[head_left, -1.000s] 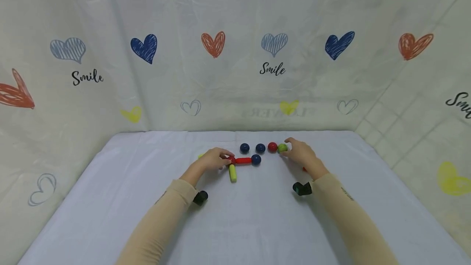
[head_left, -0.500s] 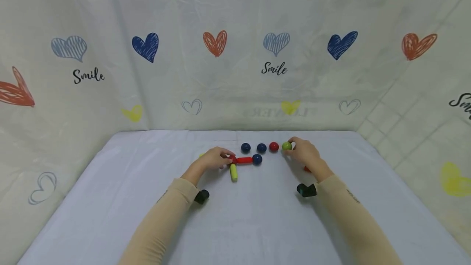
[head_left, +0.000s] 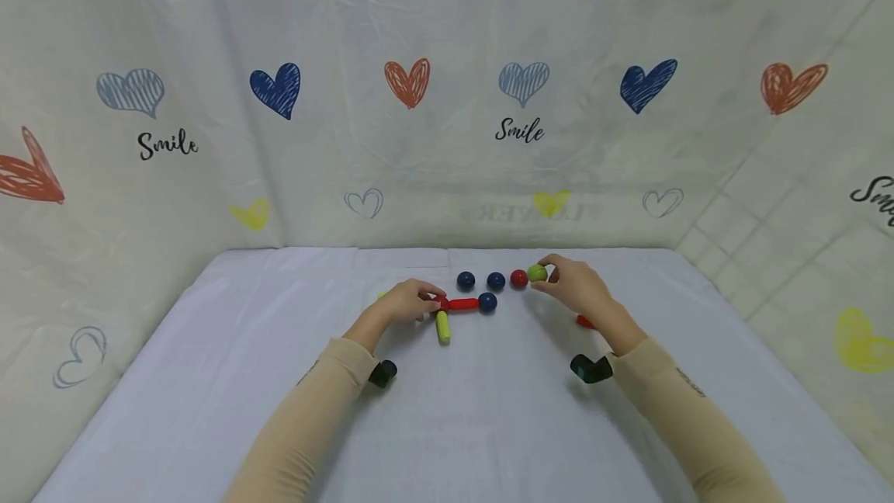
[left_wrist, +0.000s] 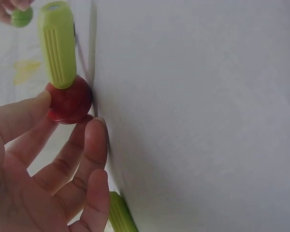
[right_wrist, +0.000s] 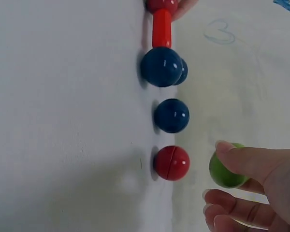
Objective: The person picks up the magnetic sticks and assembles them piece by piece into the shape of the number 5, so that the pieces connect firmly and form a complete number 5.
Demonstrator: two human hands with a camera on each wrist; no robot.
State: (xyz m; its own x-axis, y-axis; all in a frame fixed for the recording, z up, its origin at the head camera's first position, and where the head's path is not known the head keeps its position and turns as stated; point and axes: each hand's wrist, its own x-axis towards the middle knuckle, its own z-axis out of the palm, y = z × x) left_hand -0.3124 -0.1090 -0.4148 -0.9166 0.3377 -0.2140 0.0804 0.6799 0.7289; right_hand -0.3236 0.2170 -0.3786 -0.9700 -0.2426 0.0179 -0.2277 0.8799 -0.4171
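Note:
My left hand pinches a red ball between thumb and fingers. A yellow-green rod and a red rod extend from that ball, and a blue ball sits at the red rod's far end. My right hand pinches a green ball between thumb and fingers, raised off the table. Close to its left, a loose red ball rests on the cloth, apart from the green one. Part of the left hand's red ball is covered by fingers in the head view.
Two loose blue balls lie in a row behind the joined pieces. Another red piece is partly hidden by my right wrist. A second yellow-green rod lies beyond my left hand. A printed cloth backdrop rises behind the table.
The right hand has lifted the green ball from beside the loose red ball, carrying it slightly right and then back left. The left hand stays on its red ball.

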